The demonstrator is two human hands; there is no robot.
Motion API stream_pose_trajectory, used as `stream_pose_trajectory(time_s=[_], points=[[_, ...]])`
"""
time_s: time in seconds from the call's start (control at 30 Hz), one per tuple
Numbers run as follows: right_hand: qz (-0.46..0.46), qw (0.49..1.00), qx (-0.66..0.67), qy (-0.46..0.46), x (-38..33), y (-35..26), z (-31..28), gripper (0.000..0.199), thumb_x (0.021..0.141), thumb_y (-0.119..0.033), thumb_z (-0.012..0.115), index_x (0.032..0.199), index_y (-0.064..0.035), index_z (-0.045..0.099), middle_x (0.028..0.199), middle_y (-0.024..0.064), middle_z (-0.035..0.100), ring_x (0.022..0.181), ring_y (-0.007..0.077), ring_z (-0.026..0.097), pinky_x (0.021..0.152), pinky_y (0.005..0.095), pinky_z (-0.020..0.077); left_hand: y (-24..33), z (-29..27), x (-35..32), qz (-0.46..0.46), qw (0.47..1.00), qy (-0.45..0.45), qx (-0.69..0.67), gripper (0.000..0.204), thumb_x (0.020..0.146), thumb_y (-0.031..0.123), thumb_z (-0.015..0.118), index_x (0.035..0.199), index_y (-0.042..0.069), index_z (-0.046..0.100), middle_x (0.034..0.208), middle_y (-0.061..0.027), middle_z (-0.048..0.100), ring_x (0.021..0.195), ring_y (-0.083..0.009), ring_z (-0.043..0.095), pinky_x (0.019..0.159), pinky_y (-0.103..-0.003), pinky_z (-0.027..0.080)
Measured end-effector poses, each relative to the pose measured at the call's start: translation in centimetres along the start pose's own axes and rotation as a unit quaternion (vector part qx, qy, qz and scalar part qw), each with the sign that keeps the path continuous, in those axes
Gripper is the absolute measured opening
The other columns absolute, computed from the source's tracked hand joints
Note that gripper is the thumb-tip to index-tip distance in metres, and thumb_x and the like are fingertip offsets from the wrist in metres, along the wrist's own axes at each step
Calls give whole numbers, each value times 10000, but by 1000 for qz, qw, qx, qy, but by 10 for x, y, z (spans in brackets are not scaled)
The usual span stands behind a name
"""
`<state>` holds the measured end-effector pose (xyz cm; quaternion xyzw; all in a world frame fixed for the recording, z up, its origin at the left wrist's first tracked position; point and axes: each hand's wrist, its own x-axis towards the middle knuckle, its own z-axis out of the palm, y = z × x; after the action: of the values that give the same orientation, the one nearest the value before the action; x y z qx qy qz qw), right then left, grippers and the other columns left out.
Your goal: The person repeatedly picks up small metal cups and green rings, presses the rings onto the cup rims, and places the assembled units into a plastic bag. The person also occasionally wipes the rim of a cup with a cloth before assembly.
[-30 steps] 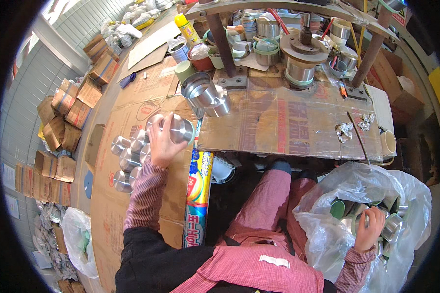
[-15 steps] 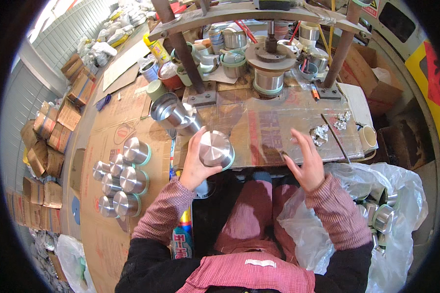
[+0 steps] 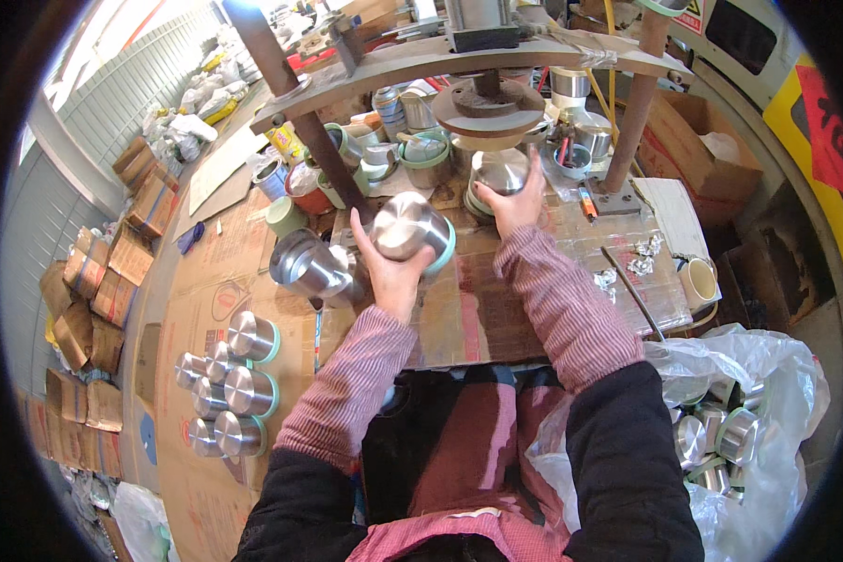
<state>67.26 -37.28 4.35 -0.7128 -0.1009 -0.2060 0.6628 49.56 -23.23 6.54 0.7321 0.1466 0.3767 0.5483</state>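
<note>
My left hand (image 3: 391, 279) is closed round a steel cup (image 3: 408, 225) with a pale green rim, its flat metal base facing up, above the board-covered bench. Farther forward, my right hand (image 3: 517, 204) wraps the near right side of a second steel cup (image 3: 498, 171), which stands base up beneath the round press plate (image 3: 488, 112). A gap shows between plate and cup. Just left of my left hand lies a larger shiny steel cylinder (image 3: 309, 262), tipped toward me. Several similar cups (image 3: 250, 390) stand base up in a cluster on the cardboard at left.
Two press posts (image 3: 326, 155) flank the work spot, joined by a crossbar (image 3: 384, 84). Pots and tools crowd the back. A thin rod (image 3: 632, 290) and crumpled foil (image 3: 644, 255) lie at right. A plastic bag (image 3: 777, 375) of cups sits at lower right.
The press plate has risen off the cup beneath it. My right hand has reached forward from above the bench onto that cup. My left hand has carried its cup forward.
</note>
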Motion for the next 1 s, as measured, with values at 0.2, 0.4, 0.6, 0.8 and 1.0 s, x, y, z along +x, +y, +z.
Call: stream_pose_trajectory(time_s=[0.2, 0.4, 0.6, 0.8, 1.0], points=[[115, 945, 305, 40, -66, -42, -94, 961, 797, -79, 843, 1582, -69, 289, 1427, 137, 466, 1282, 248, 490, 1067, 383, 442, -27, 94, 60, 19, 996, -58, -72, 1343, 699, -12, 880, 1622, 122, -87, 1498, -229, 381, 1337, -317, 479, 1129, -445, 436], [104, 981, 161, -6, -144, -89, -204, 1070, 722, -121, 857, 1601, -52, 250, 1527, 140, 404, 1383, 266, 448, 1159, 406, 373, -70, 163, 82, 40, 989, -145, 8, 1377, 666, 184, 925, 1621, 26, -54, 1469, -259, 493, 1357, -338, 510, 1158, -378, 394], [166, 971, 166, -51, -207, -104, -267, 1089, 687, -131, 894, 1577, -33, 274, 1499, 131, 450, 1381, 255, 472, 1171, 395, 363, -41, 107, 23, 121, 978, -119, 123, 1147, 739, 138, 844, 1609, -19, 114, 1525, -224, 422, 1429, -354, 394, 1215, -432, 282], [273, 918, 273, 94, -260, -111, -311, 853, 832, -203, 813, 1544, -23, 379, 1402, 113, 554, 1265, 204, 544, 1095, 330, 414, 28, 41, -145, 155, 934, -319, -33, 732, 845, 198, 734, 1478, -15, 434, 1444, -181, 514, 1374, -340, 454, 1186, -441, 313], [260, 910, 290, 140, -270, -118, -325, 829, 843, -149, 800, 1545, -20, 380, 1425, 101, 528, 1305, 196, 509, 1124, 331, 378, 53, 40, -235, -37, 867, -474, -152, 298, 927, 145, 631, 1178, -13, 660, 1214, -144, 656, 1175, -275, 595, 1023, -376, 456]])
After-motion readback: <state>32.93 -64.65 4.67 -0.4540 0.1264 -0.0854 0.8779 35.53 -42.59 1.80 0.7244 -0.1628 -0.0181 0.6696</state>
